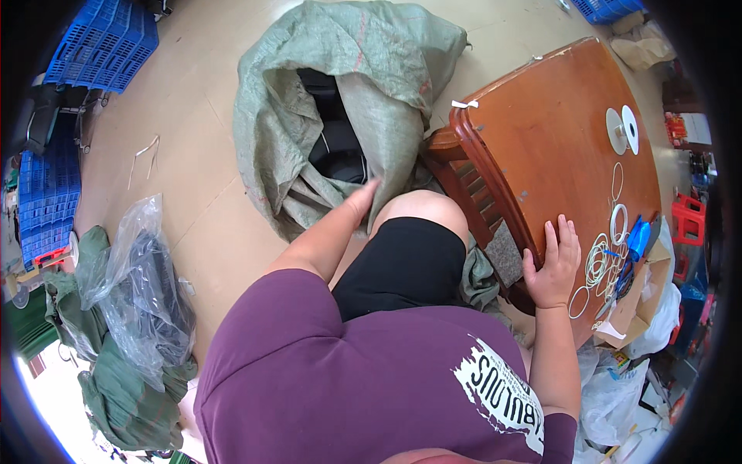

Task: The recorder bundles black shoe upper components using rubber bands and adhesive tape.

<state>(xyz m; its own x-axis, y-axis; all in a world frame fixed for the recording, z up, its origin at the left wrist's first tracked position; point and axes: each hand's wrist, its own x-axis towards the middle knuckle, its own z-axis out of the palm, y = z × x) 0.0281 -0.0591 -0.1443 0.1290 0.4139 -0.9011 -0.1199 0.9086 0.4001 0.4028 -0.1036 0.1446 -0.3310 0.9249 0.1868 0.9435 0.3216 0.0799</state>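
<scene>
A large grey-green woven sack (402, 54) stands on the floor in front of me, its mouth gaping. Inside it, black moulded items (337, 139) show through the opening; their kind is hard to make out. My left hand (360, 204) is at the near edge of the mouth, closed on a fold of the sack, with most of its fingers hidden. On the wooden table (533, 147) to my right, my right hand (555, 267) lies flat, fingers spread and holding nothing.
Coils of pale cord (599, 263), a white spool (623, 130) and a cardboard box (640, 298) occupy the table's right side. Clear plastic bags with dark contents (151, 286) lie at left near green sacks (127, 394). Blue crates (100, 42) stand at the far left.
</scene>
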